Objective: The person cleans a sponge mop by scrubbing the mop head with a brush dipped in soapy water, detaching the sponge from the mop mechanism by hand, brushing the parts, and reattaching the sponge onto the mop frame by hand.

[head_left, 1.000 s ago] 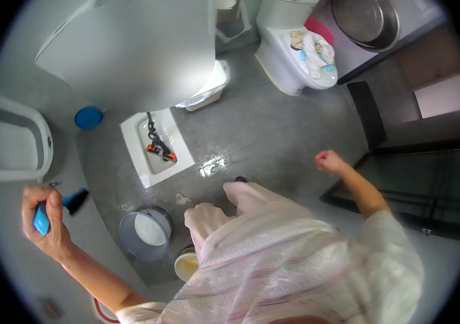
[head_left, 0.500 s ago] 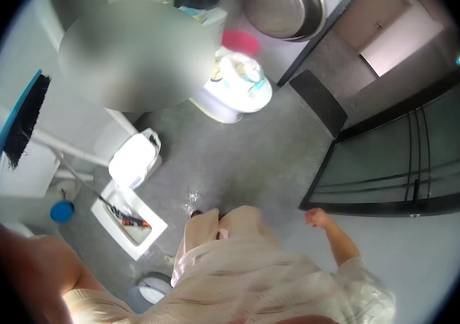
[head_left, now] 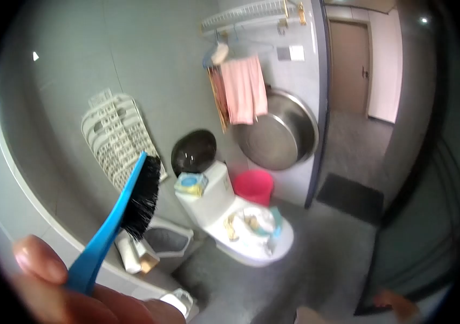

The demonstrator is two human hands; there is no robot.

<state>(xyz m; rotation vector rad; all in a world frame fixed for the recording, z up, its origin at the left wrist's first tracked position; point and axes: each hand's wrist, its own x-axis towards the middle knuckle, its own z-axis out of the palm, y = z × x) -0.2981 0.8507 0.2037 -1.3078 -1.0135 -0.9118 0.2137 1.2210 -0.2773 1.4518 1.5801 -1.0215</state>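
Observation:
My left hand (head_left: 57, 297) is closed around the handle of a blue brush (head_left: 112, 224) at the lower left. Black bristles face right, and the brush head tilts up and away from me. At the lower right edge is my right hand (head_left: 392, 303), small and smeared, beside the dark-framed glass door; its fingers cannot be made out. Beyond the brush stands a white toilet (head_left: 251, 264) with a crumpled white and blue bundle (head_left: 254, 227) on top. A yellow and blue pack (head_left: 191, 183) lies on its tank.
A pink bucket (head_left: 253, 186) stands beside the toilet, below a large steel basin (head_left: 276, 137). Pink cloth (head_left: 245, 89) hangs above. A pale slatted folding piece (head_left: 119, 137) leans on the wall. A grey bin (head_left: 169, 242) and dark mat (head_left: 351, 197) are on the floor.
My view has swung up from the floor to the wall and toilet. The brush has come from the far left edge toward the middle, and my left hand on it now shows.

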